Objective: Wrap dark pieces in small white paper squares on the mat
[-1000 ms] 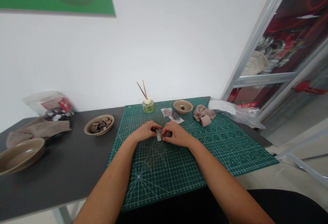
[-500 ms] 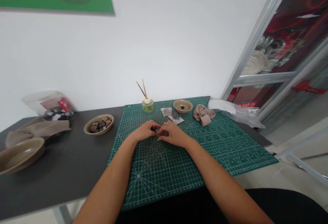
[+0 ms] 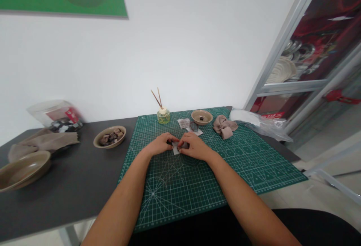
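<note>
My left hand (image 3: pixel 161 144) and my right hand (image 3: pixel 194 146) meet over the green cutting mat (image 3: pixel 191 193), fingers bent and closed. Between them shows a small grey-white piece of paper (image 3: pixel 175 149), which the fingertips of both hands pinch. Dark patches show under the fingers; I cannot make out whether they are a small block or shadow. Just beyond the hands lie a printed white paper piece (image 3: pixel 184 123) and another with a dark grey patch (image 3: pixel 194 126). Behind these stands a beige bowl (image 3: pixel 207 121) with one small dark block (image 3: pixel 201 118) in it.
A crumpled beige cloth (image 3: pixel 225 126) and a clear plastic bag (image 3: pixel 261 124) lie to the right. A reed diffuser (image 3: pixel 163 115) stands at the back. At left are a bowl of small brown blocks (image 3: pixel 112 138), another bowl (image 3: pixel 34 163), a cloth (image 3: pixel 53 141) and a clear tub (image 3: pixel 53 110).
My right hand has shifted slightly right, away from the left fingertips. More of the grey-white paper shows between the hands. The camera view has moved a little.
</note>
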Demonstrator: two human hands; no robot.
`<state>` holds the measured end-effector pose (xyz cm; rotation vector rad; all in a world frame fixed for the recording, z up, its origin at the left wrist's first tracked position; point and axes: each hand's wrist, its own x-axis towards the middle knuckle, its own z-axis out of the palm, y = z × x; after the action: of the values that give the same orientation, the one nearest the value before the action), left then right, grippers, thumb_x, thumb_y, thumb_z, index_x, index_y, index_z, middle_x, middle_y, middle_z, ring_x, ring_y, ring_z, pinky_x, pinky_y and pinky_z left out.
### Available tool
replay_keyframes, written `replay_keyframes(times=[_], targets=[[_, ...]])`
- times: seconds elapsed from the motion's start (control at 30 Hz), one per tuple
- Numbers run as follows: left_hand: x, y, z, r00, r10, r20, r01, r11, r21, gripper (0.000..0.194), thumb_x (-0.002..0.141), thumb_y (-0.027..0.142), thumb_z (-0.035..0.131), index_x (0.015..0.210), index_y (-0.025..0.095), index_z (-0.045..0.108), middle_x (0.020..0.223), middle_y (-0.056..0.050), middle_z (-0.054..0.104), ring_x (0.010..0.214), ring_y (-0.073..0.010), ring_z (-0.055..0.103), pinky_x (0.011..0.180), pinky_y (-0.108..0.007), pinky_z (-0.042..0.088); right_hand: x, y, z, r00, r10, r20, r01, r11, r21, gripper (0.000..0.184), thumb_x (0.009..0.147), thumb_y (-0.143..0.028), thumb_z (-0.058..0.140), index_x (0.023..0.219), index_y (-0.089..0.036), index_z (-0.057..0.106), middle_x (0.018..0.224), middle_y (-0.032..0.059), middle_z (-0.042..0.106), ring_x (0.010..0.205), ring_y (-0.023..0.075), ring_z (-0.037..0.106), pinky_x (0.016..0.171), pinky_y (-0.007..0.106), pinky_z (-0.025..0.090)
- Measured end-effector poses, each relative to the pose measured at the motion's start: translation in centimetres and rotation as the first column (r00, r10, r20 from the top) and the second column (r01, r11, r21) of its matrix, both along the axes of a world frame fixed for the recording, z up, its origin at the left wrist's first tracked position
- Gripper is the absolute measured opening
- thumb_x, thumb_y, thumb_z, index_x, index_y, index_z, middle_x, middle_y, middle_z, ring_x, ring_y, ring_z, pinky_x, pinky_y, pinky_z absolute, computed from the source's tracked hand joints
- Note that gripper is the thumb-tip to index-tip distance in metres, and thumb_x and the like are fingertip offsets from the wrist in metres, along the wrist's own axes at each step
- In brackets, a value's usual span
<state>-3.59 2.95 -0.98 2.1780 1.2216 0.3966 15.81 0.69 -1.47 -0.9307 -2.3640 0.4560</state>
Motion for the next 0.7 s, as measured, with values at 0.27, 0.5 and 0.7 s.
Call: replay_keyframes(times=[0.27,0.5,0.7], targets=[[0.13,-0.05,0.24,1.000,0.005,-0.017,-0.005,1.000,-0.008,0.037,0.064,0.011,0.058,0.099,0.015,0.068,0.095,-0.005,0.061,0.090,-0.0196,0.055,0.084,-0.031,0.044,-0.34,0.05,0.02,0.999,0.031,0.009,-0.031,0.999,0.016,0.010,0.070,-0.016,0.071,0.077,-0.017,0.065,0.081,0.0030,0.059,0.084,0.0180,0.050,0.080,0.033,0.037],[0.02,0.04,0.03,1.000,0.004,-0.005,-0.004,1.000,-0.006,0.038,0.065,0.011,0.057,0.101,0.018,0.068,0.096,-0.004,0.061,0.089,-0.0180,0.055,0.083,-0.029,0.044,-0.14,-0.26,0.27,0.996,0.093,-0.001,-0.093,0.996,-0.017,0.009,0.071,-0.016,0.070,0.076,-0.018,0.064,0.080,0.0017,0.058,0.084,0.0175,0.049,0.080,0.031,0.037],[0.01,0.02,0.05,1.000,-0.003,-0.009,0.003,1.000,0.000,0.040,0.064,0.009,0.057,0.102,0.017,0.068,0.096,-0.004,0.061,0.091,-0.0187,0.055,0.085,-0.030,0.044,-0.09,-0.06,0.17,1.000,-0.005,0.009,0.005,1.000,-0.008,0.009,0.069,-0.013,0.069,0.073,-0.017,0.063,0.079,0.0017,0.058,0.082,0.0173,0.050,0.078,0.031,0.037]])
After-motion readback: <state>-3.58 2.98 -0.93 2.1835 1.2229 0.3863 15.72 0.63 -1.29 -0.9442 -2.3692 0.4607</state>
